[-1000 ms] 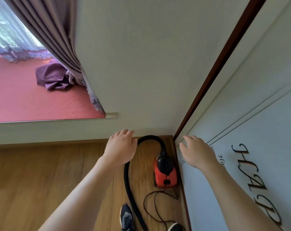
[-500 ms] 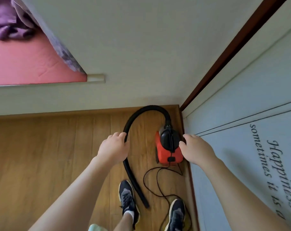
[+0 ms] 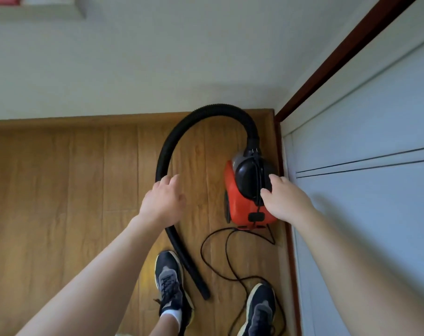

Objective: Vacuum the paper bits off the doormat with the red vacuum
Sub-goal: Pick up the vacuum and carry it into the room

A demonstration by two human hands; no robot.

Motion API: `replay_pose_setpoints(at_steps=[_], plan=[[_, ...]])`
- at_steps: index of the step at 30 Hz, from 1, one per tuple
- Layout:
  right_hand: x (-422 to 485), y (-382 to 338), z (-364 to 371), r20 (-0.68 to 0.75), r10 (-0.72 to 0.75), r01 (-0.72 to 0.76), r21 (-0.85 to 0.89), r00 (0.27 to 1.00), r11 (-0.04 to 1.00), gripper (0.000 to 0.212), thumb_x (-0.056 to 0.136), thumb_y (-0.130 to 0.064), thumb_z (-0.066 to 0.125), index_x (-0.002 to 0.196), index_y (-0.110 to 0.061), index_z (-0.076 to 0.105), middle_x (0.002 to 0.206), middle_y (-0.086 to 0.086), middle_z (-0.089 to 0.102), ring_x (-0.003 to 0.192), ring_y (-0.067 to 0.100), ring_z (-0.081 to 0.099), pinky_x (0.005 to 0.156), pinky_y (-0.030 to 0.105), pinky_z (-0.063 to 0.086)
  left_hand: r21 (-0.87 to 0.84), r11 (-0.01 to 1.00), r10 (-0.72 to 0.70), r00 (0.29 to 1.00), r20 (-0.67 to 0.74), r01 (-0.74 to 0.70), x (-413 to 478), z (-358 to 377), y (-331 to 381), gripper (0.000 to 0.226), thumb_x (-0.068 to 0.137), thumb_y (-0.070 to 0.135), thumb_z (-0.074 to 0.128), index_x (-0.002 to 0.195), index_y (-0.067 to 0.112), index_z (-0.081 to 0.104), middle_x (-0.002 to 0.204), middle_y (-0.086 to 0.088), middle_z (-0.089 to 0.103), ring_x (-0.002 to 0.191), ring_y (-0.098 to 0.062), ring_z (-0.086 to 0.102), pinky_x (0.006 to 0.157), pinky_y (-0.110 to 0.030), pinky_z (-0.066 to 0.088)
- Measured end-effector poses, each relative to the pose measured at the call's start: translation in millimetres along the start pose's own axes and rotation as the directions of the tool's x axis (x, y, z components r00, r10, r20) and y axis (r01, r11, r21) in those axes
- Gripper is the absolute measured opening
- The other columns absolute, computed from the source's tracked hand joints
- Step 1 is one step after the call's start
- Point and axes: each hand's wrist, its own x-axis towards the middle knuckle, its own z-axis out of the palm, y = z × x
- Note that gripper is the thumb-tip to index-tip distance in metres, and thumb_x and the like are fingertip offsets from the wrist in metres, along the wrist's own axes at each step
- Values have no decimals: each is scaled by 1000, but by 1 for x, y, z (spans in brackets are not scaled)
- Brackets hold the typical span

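Broadly, the upper half of the frame is taken up by a pale wall (image 3: 157, 57), and a wooden floor (image 3: 60, 190) is spread below it across the left and centre. Down the right side a pale blue-grey panel (image 3: 363, 214) is seen, edged by a dark brown trim (image 3: 339, 61) running to the upper right corner. A black hose (image 3: 206, 112) is arched over the floor at centre (its free end lies between the shoes). The red vacuum (image 3: 237, 204) is set on the floor right of centre, just beside the panel's base. A left shoe (image 3: 169, 282) and a right shoe (image 3: 260, 309) are planted at the bottom, with a thin black cord (image 3: 201, 248) looped between them. The left hand (image 3: 163, 202) is held over the hose with fingers loose and spread, nothing grasped. The right hand (image 3: 285, 202) is laid at the vacuum's black top, fingers bent down; whether a grip is closed cannot be told.
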Motion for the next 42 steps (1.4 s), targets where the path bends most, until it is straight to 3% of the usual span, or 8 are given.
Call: replay_pose_setpoints(at_steps=[8, 11, 17, 19, 28, 33, 38, 42], plan=[[57, 17, 48, -79, 94, -75, 209, 992, 975, 61, 105, -43, 36, 156, -13, 24, 155, 12, 40, 136, 33, 46, 105, 45, 42, -16, 997, -79, 992, -101, 78, 54, 49, -37, 82, 97, 28, 54, 161, 18, 3, 167, -15, 8, 151, -38, 18, 114, -51, 38], [69, 20, 63, -89, 106, -76, 290, 990, 954, 60, 107, -45, 32, 157, -13, 25, 149, 14, 49, 130, 32, 52, 100, 42, 45, -129, 980, -164, 980, -117, 148, 68, 64, -53, 89, 96, 28, 59, 161, 20, -1, 168, -15, 7, 153, -37, 13, 115, -54, 39], [84, 22, 81, -128, 138, -73, 420, 982, 904, 53, 109, -38, 30, 155, -11, 29, 135, 16, 58, 122, 34, 56, 83, 34, 39, -325, 903, -309, 950, -33, 282, 87, 95, -73, 96, 96, 27, 63, 160, 26, -9, 155, -20, 33, 127, -41, 53, 99, -56, 53], [89, 25, 88, -122, 149, -76, 470, 981, 880, 52, 109, -37, 32, 154, -11, 30, 125, 10, 59, 118, 32, 58, 82, 32, 40, -375, 882, -315, 949, -21, 285, 91, 103, -76, 95, 96, 23, 62, 159, 30, -8, 150, -20, 39, 119, -41, 59, 93, -57, 56], [109, 33, 108, -113, 148, -35, 667, 982, 744, 44, 109, -36, 31, 143, -11, 40, 95, 1, 69, 85, 15, 69, 69, 28, 49, -551, 769, -427, 901, -69, 323, 118, 118, -84, 89, 97, 17, 64, 161, 26, 2, 157, -15, 37, 137, -38, 48, 106, -58, 48], [113, 29, 114, -126, 193, -29, 762, 973, 647, 37, 110, -31, 32, 138, -10, 43, 82, 6, 67, 72, 21, 68, 80, 46, 57, -521, 814, -386, 910, -155, 256, 120, 122, -82, 74, 97, 14, 63, 157, 21, 21, 144, -13, 48, 126, -36, 56, 102, -53, 52], [110, 23, 110, -116, 226, -54, 776, 967, 629, 40, 109, -32, 32, 142, -10, 42, 77, 3, 63, 63, 14, 60, 64, 31, 51, -505, 825, -366, 920, -141, 251, 109, 121, -75, 59, 96, 16, 64, 148, 16, 35, 134, -11, 51, 118, -35, 59, 95, -50, 55], [106, 16, 105, -84, 227, -80, 775, 970, 627, 41, 109, -33, 33, 144, -14, 40, 76, 3, 62, 62, 15, 58, 64, 35, 51, -517, 824, -353, 924, -151, 230, 94, 112, -74, 57, 98, 17, 62, 146, 16, 33, 133, -11, 57, 116, -35, 61, 89, -50, 57]])
